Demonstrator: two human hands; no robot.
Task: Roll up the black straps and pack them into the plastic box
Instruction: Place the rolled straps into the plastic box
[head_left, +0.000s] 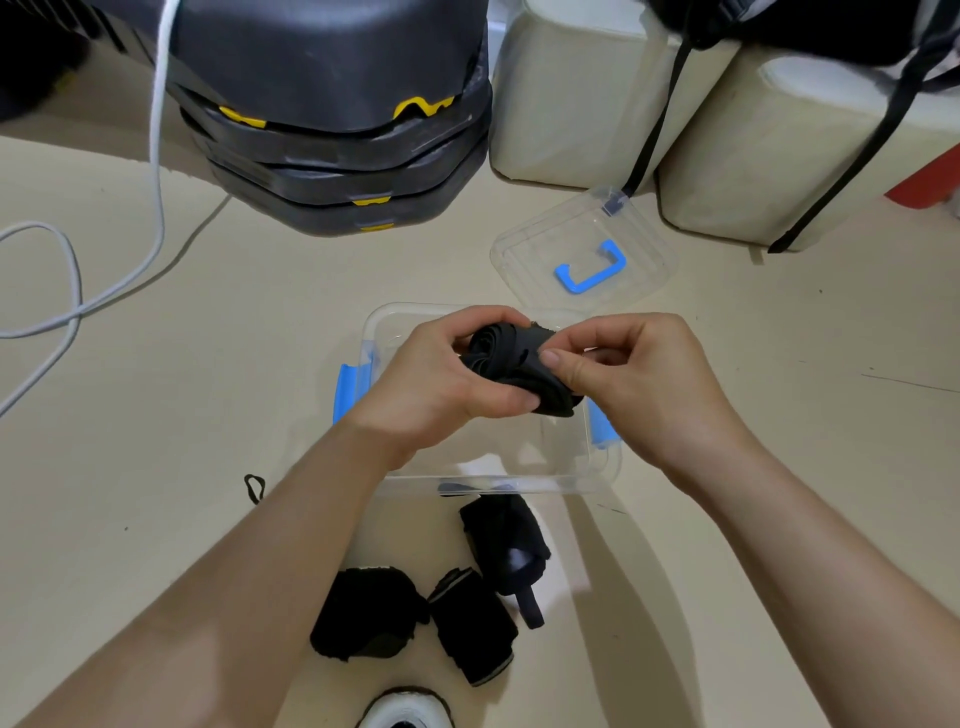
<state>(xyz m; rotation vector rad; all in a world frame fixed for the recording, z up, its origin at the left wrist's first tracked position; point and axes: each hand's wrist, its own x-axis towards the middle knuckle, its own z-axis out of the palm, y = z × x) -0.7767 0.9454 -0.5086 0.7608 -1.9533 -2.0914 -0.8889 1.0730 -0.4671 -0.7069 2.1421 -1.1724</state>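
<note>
A rolled black strap (511, 366) is held above the clear plastic box (602, 467), which has blue side clips. My left hand (441, 379) grips the roll from the left, fingers curled over its top and thumb under it. My right hand (628, 379) pinches the roll's right end between thumb and fingers. Three more rolled black straps lie on the floor in front of the box: one (506, 545) near its front wall, one (363, 613) to the left and one (475, 626) in the middle.
The box's clear lid (582, 249) with a blue handle lies behind it to the right. Stacked black cases (332, 135) stand at the back, two cream containers (727, 130) with hanging black straps at the back right. A white cable (78, 291) loops at the left.
</note>
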